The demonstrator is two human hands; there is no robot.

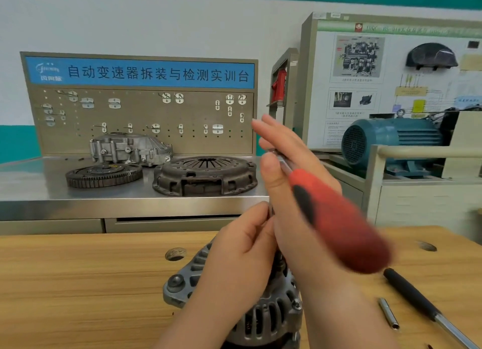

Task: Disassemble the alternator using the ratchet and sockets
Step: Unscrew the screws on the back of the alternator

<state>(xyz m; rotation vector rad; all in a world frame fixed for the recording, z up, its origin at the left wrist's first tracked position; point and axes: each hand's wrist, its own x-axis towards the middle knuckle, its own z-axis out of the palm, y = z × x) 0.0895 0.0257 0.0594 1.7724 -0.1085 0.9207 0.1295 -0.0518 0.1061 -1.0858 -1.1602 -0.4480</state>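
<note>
Partly hidden, the alternator (229, 304) sits beneath both hands, right hand (292, 181) gripping a screwdriver (336, 223) (blurred), left hand (242, 247) pinching something unclear.

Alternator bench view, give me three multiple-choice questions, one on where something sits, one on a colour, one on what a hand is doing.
1. Where does the alternator sit?
A. on the wooden bench
B. on the steel counter
C. on the floor

2. What colour is the handle of the tool that the right hand holds?
A. blue
B. red and black
C. yellow

3. What state is the black-handled ratchet in?
A. gripped in the left hand
B. lying loose on the bench
C. hung on the pegboard

Answers: 1 A, it rests on the wooden bench under both hands. 2 B, the blurred handle is red with a black strip. 3 B, it lies untouched at the right, while the left hand is at the alternator's top.
</note>
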